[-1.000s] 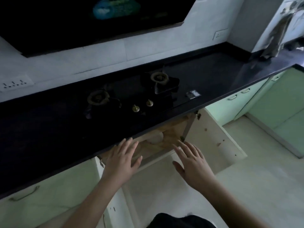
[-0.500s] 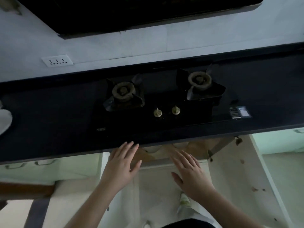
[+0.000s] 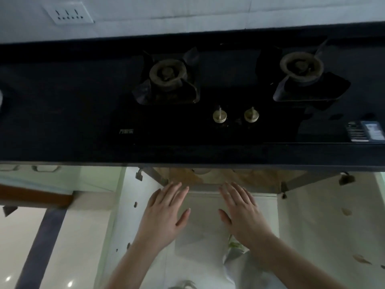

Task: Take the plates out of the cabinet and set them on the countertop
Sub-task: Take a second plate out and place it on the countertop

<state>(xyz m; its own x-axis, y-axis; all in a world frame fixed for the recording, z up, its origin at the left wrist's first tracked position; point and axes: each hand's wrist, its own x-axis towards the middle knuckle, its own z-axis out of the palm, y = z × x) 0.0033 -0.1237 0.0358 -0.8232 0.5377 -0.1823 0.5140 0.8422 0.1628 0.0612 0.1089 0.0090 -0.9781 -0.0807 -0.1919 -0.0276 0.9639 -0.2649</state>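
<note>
Below the black countertop a cabinet stands with both doors swung open. A pale rounded plate edge peeks out just under the counter's front lip; the rest of the cabinet's inside is hidden by the counter. My left hand and my right hand hover flat, palms down, fingers apart, side by side in front of the cabinet's front rail. Neither hand holds or touches anything.
A black two-burner gas hob with two brass knobs is set into the counter right above the cabinet. The open left door and right door flank my arms. A white object sits at the counter's far left edge.
The view has tilted down and closed in on the counter and cabinet. Both hands have drawn closer together in front of the cabinet opening, still empty.
</note>
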